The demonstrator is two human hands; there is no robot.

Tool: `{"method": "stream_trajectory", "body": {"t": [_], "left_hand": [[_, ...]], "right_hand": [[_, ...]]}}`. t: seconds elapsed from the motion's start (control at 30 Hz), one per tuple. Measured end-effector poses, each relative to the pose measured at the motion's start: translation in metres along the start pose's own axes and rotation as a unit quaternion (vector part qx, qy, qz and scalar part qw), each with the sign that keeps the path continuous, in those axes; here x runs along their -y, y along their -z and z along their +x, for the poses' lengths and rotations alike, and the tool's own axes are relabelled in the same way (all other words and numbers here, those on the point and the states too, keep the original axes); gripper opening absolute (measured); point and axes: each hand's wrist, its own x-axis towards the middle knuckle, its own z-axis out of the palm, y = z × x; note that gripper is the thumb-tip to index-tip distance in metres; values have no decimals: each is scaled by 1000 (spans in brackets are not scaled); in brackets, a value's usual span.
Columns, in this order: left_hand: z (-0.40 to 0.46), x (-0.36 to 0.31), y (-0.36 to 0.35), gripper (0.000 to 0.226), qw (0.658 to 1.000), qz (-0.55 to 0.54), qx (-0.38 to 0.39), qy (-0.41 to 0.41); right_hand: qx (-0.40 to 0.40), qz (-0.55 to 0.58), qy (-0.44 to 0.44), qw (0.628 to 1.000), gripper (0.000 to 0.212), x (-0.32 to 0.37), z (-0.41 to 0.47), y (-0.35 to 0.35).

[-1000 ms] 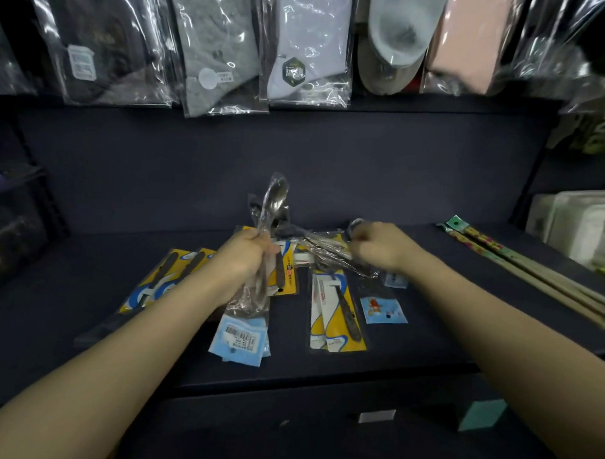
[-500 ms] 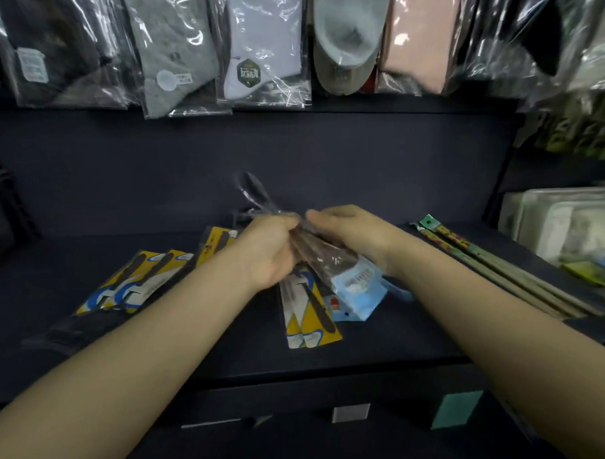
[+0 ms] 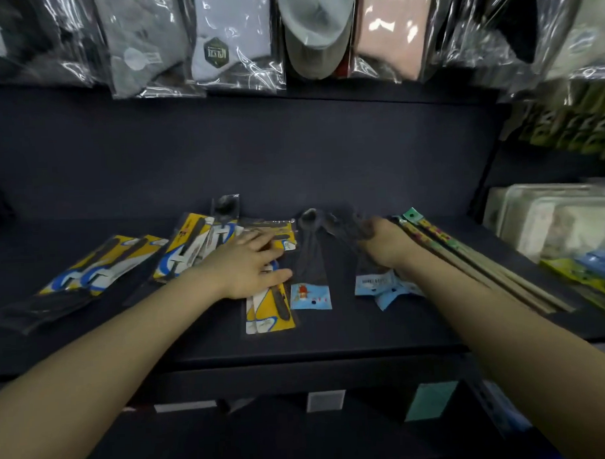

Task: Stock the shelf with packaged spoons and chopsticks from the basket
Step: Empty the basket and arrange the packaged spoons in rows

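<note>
Packaged cutlery lies spread on a dark shelf (image 3: 332, 334). My left hand (image 3: 247, 265) lies flat, fingers straight, on yellow-and-blue carded packs (image 3: 269, 306) at the middle. My right hand (image 3: 384, 242) grips the top of a bundle of clear spoon packets with light blue labels (image 3: 382, 285), which rests on the shelf. One clear spoon packet with a blue label (image 3: 311, 273) lies between my hands. Long chopstick packs (image 3: 466, 258) lie at the right, beside my right forearm. More yellow packs (image 3: 100, 264) lie at the left. No basket is in view.
Bagged socks (image 3: 233, 43) and other clothing in clear plastic hang over the shelf's back wall. Stacked pale trays (image 3: 551, 220) and coloured packs (image 3: 590, 274) fill the right. A dark flat pack (image 3: 43, 307) lies at the far left. Price tags (image 3: 326, 400) line the shelf's front edge.
Both hands held a spoon packet bundle raised between them; now it is down on the shelf under my right hand. My left hand has let go and lies flat on the yellow packs.
</note>
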Motion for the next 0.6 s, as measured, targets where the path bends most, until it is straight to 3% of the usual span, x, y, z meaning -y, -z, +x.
{"method": "stream_trajectory", "body": {"t": [0.2,0.3,0.37,0.5,0.6], "left_hand": [[-3,14,-1,63,999,20,3,50],[-3,28,-3,63,996,12,-2,83],[-3,35,-2,64,995,4,2,103],[-18,48,8,65,992,-98,-20,83],[-42,60,13,68,989,-88,-82,81]], "right_hand": [[17,-74,35,996,28,9,10,-16],[41,-224,14,974,47,12,9,-26],[18,-275,31,961,59,20,7,-30],[-27,-240,227,944,54,55,5,-43],[49,-222,306,925,47,89,23,-63]]}}
